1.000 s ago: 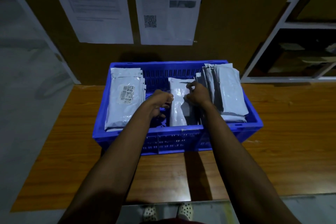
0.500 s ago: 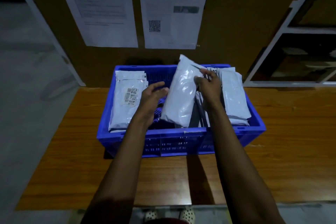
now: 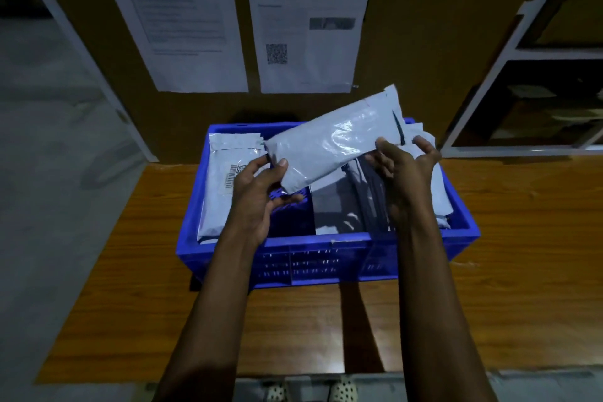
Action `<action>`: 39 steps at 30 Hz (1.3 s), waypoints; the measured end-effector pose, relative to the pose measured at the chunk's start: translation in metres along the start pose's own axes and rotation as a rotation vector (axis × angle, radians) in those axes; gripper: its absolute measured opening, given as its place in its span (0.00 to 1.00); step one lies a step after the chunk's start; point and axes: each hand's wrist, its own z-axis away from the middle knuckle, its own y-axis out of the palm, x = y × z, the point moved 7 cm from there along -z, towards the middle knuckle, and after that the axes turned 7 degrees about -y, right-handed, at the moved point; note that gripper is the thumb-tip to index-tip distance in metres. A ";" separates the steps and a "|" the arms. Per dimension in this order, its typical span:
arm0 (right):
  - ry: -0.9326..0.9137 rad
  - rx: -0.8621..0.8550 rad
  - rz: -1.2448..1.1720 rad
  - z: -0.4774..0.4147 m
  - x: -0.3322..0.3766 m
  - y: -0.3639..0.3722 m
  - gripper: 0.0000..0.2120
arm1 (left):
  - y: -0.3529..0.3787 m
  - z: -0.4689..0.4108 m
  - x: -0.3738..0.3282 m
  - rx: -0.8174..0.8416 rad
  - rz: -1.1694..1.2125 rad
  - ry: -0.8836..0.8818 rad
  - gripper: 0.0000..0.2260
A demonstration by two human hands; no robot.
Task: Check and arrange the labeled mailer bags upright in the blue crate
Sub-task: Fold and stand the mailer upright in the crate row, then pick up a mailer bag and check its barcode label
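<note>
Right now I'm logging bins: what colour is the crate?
Blue; the crate shows best in the head view.

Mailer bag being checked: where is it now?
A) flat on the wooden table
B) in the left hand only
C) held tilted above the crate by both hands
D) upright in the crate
C: the mailer bag is tilted over the blue crate, left hand pinching its lower end, right hand its upper part.

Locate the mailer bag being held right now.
Head view, centre: the held mailer bag is tilted above the blue crate, gripped between left hand and right hand.
</note>
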 end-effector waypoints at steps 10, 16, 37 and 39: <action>0.039 0.146 0.269 0.002 0.007 -0.015 0.25 | -0.029 0.001 -0.021 -0.050 -0.118 0.067 0.15; 0.000 0.143 0.314 0.003 0.009 -0.023 0.22 | -0.032 0.008 -0.027 -0.041 -0.152 0.097 0.17; -0.288 0.443 0.579 -0.001 0.029 -0.024 0.22 | -0.037 0.016 -0.043 -0.090 -0.230 0.233 0.09; -0.389 0.481 0.658 0.002 0.035 -0.022 0.26 | -0.039 0.014 -0.044 -0.064 -0.216 0.232 0.07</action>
